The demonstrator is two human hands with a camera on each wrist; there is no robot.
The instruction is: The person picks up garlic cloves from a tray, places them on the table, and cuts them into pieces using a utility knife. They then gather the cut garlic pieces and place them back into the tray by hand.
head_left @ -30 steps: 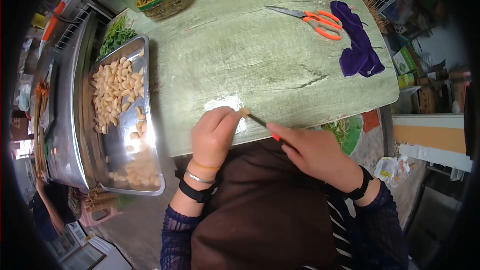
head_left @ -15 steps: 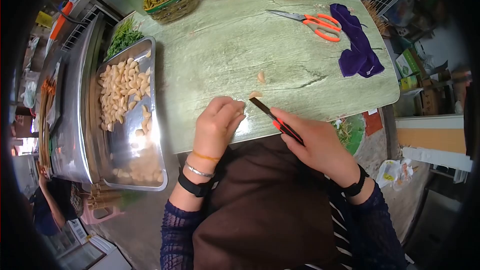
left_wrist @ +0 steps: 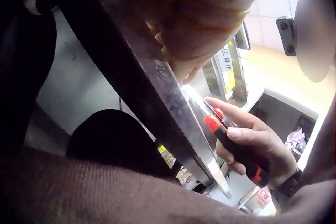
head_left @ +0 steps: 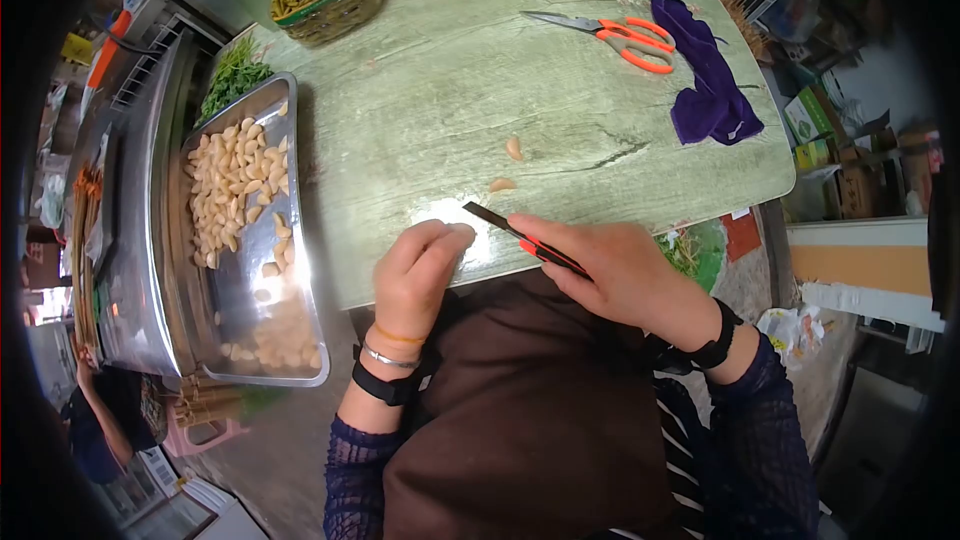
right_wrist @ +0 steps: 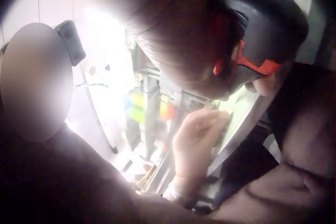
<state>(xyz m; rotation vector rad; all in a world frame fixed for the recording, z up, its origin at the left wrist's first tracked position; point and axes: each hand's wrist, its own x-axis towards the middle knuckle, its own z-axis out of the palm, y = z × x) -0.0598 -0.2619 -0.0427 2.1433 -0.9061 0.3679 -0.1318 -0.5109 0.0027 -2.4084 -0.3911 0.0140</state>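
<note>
In the head view my right hand [head_left: 625, 275] grips a utility knife [head_left: 553, 257] with a black and red handle. Its dark blade points up and left over the table's near edge. My left hand [head_left: 412, 270] is just left of the blade tip, its fingers curled and fingertips drawn together; the inside of the hand is hidden, and I cannot tell whether it holds anything. Two pale garlic pieces lie on the table beyond the blade, a nearer piece [head_left: 502, 184] and a farther piece [head_left: 514, 148]. The right wrist view shows the knife handle [right_wrist: 262, 24] large and close.
A steel tray [head_left: 312, 340] of peeled garlic cloves [head_left: 235, 180] stands left of the table [head_left: 420, 110]. Orange-handled scissors [head_left: 635, 45] and a purple cloth [head_left: 712, 90] lie at the far right. A basket of green pods [head_left: 325, 5] and tubs line the back.
The two garlic pieces have come to lie on the table since the first frame. Both hands have since drawn back toward the left, and the blade has come away from the pieces.
</note>
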